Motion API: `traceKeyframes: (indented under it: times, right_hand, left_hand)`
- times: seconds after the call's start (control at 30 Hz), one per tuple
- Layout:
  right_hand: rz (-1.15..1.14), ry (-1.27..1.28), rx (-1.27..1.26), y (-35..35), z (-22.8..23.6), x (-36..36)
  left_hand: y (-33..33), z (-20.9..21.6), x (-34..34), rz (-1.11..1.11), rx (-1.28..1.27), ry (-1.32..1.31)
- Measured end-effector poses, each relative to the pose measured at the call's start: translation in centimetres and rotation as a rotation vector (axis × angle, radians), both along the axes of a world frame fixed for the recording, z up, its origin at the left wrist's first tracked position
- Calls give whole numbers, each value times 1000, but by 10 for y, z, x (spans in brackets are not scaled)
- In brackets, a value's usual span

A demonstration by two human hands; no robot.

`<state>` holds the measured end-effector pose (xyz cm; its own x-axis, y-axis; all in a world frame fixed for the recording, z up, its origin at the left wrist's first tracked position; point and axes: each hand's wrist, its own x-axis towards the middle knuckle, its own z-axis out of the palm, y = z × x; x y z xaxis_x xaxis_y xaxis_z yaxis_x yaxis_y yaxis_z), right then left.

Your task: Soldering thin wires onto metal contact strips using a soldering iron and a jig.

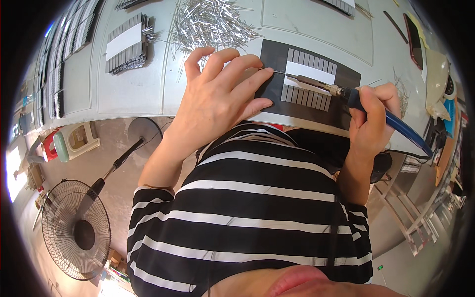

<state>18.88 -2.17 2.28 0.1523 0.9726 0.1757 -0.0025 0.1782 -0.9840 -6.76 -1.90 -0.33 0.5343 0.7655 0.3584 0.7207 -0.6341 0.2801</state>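
Observation:
My right hand [373, 116] is closed around the blue handle of a soldering iron [316, 84]. The iron's tip reaches left over a white band laid across a row of narrow grey strips [309, 96]. These strips lie on a dark board [346, 76] at the table's front edge. At the board's left side, my left hand [217, 99] has its fingers bent, with the index fingertip on a thin metal strip [279, 73]. That strip runs toward the iron's tip. The left thumb is held apart, near the board's edge.
A heap of loose shiny metal strips [210, 22] lies beyond my left hand. Left of it stands a stack of grey strip pieces [126, 44]; more line the far left. A phone [413, 42] lies at the right. A fan [76, 230] stands on the floor, lower left.

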Motion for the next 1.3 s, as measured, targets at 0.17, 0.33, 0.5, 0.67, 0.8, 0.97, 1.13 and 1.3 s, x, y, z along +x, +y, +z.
traceKeyframes:
  times: [0.17, 0.33, 0.5, 0.67, 0.8, 0.97, 1.13, 1.3]
  right_hand:
    - [24, -9, -3, 1, -1, 0]
    - [17, -43, -35, 1, 2, -6]
    - [-11, -133, -21, 4, 2, -14]
    - [5, -151, 10, 4, 1, -15]
    - [19, -174, 23, 5, 0, -14]
    - [77, -90, -55, 8, 4, -8]
    - [90, -62, -112, 15, 9, -9]
    - [75, -168, -64, 16, 11, -12]
  left_hand:
    - [1, -1, 1, -9, -17, -8]
    - [1, 0, 0, -9, -28, -8]
    - [1, -2, 1, -16, -12, -34]
    - [0, 1, 1, -6, -32, -8]
    - [0, 0, 1, -9, -27, -9]
    - [0, 5, -2, 16, -40, 22]
    - [4, 7, -15, 80, 39, 56]
    - [10, 4, -39, 169, 161, 92]
